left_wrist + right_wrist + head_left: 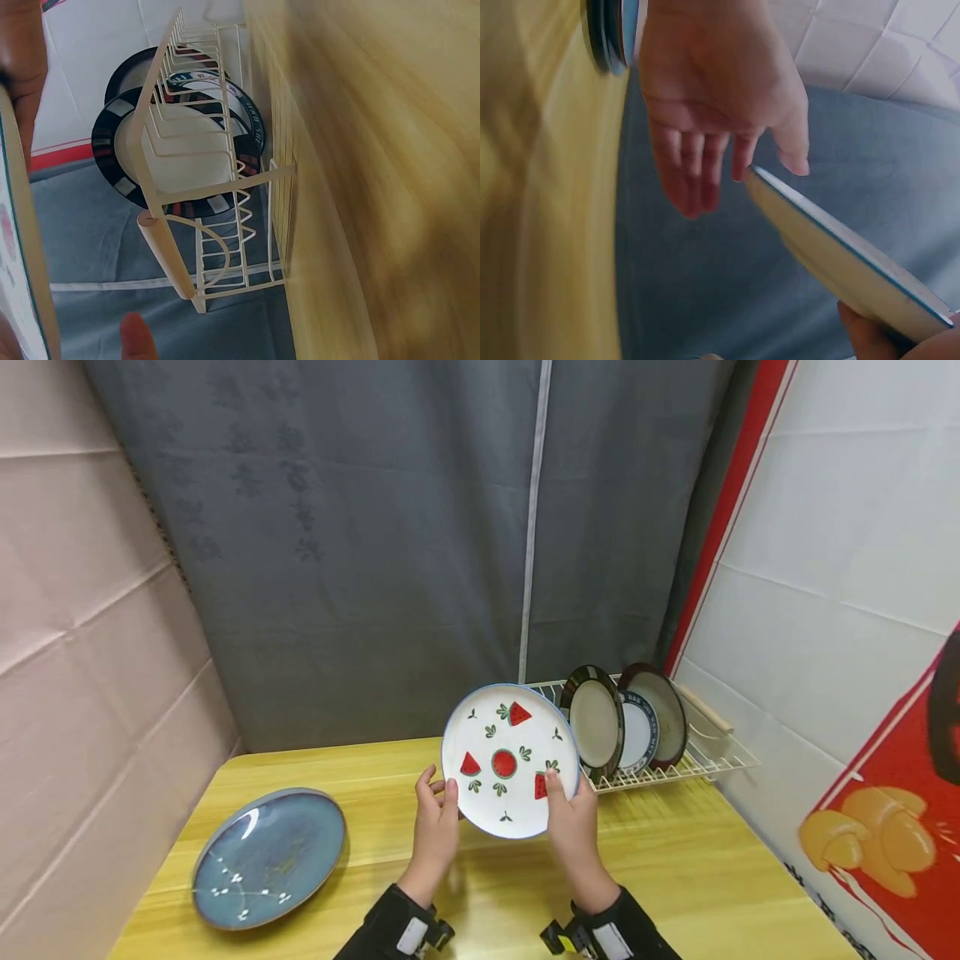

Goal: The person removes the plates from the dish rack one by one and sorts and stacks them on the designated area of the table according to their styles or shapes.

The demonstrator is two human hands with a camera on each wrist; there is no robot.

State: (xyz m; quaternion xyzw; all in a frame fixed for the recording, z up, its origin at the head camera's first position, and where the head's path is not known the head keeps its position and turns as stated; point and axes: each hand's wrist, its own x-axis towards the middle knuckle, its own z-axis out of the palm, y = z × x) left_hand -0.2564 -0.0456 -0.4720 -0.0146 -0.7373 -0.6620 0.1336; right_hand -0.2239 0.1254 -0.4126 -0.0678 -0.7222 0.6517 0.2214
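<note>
Holding the watermelon plate steady above the table

Keeping the watermelon plate (510, 762) tilted upright works best with thumbs on its face and fingers behind. White, blue-rimmed, painted with red slices, it hangs above the wooden table (675, 860). The left hand (437, 828) and right hand (572, 823) both grasp its lower rim. A wire dish rack (705, 758) stands just beside it; a blue plate (268, 857) lies well apart.

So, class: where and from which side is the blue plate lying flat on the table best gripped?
Take the blue plate by its raised rim on the near edge, coming from the front. It lies flat on the table, so only the rim offers a hold.
</note>
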